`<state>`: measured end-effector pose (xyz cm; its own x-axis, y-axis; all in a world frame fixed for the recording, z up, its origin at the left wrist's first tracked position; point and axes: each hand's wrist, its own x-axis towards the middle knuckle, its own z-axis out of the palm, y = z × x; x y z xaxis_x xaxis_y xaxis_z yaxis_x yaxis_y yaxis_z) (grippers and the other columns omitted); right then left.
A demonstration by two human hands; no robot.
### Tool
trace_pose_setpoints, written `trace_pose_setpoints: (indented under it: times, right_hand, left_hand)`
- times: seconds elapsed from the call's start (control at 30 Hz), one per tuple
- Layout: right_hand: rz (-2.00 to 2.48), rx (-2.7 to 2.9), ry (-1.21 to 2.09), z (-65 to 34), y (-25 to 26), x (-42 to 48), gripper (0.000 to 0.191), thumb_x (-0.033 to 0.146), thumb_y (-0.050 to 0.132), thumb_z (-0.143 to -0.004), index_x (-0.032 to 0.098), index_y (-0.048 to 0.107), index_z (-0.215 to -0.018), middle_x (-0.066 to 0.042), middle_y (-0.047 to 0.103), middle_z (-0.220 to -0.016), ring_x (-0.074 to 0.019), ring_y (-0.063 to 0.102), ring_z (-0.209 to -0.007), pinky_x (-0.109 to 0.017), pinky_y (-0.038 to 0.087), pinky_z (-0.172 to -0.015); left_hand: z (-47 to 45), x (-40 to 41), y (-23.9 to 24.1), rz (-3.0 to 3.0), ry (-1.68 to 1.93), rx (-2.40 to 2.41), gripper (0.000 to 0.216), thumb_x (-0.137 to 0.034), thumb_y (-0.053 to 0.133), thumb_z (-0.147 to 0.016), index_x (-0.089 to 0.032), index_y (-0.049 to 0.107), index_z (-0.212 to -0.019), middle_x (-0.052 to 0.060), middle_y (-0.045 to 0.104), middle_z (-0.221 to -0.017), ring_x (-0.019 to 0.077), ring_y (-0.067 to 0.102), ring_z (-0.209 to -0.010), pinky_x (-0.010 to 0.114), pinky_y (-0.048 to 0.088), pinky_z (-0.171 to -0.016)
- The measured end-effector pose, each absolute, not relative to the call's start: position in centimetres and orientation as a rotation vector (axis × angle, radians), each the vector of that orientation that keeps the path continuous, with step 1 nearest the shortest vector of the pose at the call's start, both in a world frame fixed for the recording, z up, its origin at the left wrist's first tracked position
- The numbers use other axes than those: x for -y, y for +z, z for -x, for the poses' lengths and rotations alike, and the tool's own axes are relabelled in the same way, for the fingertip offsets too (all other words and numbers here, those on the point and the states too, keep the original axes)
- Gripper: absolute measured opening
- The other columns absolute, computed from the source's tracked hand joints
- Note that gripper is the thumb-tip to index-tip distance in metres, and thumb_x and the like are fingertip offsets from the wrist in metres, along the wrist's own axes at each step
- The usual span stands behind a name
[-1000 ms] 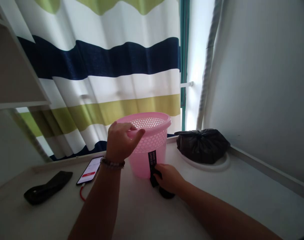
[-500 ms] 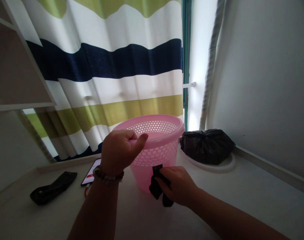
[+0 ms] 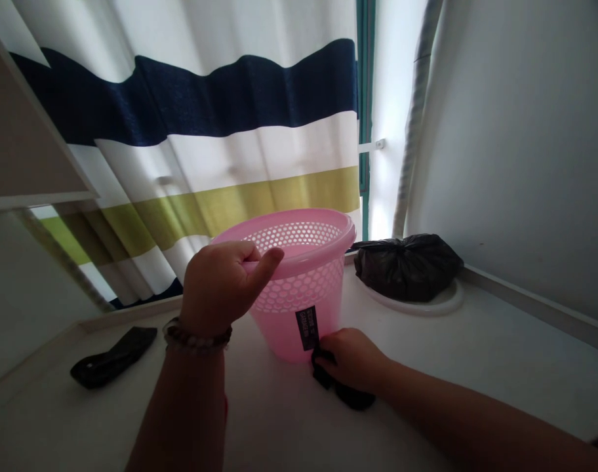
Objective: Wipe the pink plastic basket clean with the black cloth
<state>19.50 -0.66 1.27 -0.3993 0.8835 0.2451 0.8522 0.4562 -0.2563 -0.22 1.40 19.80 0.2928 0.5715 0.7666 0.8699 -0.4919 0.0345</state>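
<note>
My left hand (image 3: 225,285) is closed on the near left rim of a pink plastic basket (image 3: 294,334), thumb outside and fingers over the edge. The basket stands upright, with a pierced band round its upper wall. In front of its lower wall my right hand (image 3: 353,357) pinches a black limp strip-like item (image 3: 355,396); whether it is cloth or plastic I cannot tell. From the fingers a black label with pale print (image 3: 307,328) sticks up before the basket wall. Part of the black item is hidden by the hand.
On the left of the white surface lies a folded black item (image 3: 115,357). A tied black plastic bag (image 3: 410,265) rests on a white round lid-like disc (image 3: 444,301) at the right. Behind hangs a striped curtain (image 3: 259,92); a wall (image 3: 525,144) bounds the right.
The label now stands out more fully above my right hand, which has shifted slightly right and down. My left hand keeps its hold on the basket. The phone is hidden from view.
</note>
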Motion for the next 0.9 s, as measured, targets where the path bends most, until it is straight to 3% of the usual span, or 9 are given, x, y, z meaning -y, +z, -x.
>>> trace_pose_setpoints:
  times: [0.27,0.4,0.67,0.9]
  right_hand:
    - [1.295,2.108,0.052,-19.6,4.5,1.8,0.027,0.038,0.048,-0.087,0.019,0.058,-0.071,-0.002,0.063,-0.068,-0.0134,0.054,-0.060,-0.025,0.033,-0.056]
    - [1.169,1.871,-0.011,-20.3,6.2,2.1,0.024,0.035,0.046,-0.089,0.018,0.057,-0.077,-0.002,0.059,-0.069,-0.0129,0.052,-0.063,-0.025,0.035,-0.061]
    - [1.415,2.295,0.134,-20.0,2.2,0.7,0.020,0.038,0.055,-0.080,0.022,0.064,-0.075,-0.003,0.066,-0.070,-0.0165,0.056,-0.062,-0.027,0.031,-0.054]
    - [1.420,2.226,0.281,-19.9,2.3,0.8,0.029,0.041,0.048,-0.086,0.019,0.064,-0.076,-0.006,0.067,-0.073,-0.0165,0.057,-0.063,-0.027,0.033,-0.055]
  left_hand:
    - [0.3,-1.9,19.7,2.187,-1.069,1.248,0.051,-0.054,0.042,-0.085,-0.017,0.036,-0.050,-0.003,0.029,-0.046,0.0093,0.028,-0.046,0.028,0.018,-0.050]
    - [0.0,-1.8,19.5,2.168,-1.103,1.262,0.052,-0.054,0.041,-0.085,-0.017,0.036,-0.049,-0.003,0.026,-0.046,0.0091,0.027,-0.046,0.029,0.016,-0.050]
    - [-0.4,-1.6,19.3,2.145,-1.110,1.272,0.053,-0.054,0.040,-0.086,-0.017,0.036,-0.049,-0.002,0.027,-0.046,0.0094,0.027,-0.046,0.030,0.016,-0.050]
    - [-0.4,-1.6,19.2,2.134,-1.099,1.267,0.052,-0.053,0.040,-0.086,-0.016,0.035,-0.050,-0.002,0.027,-0.046,0.0095,0.028,-0.047,0.030,0.016,-0.049]
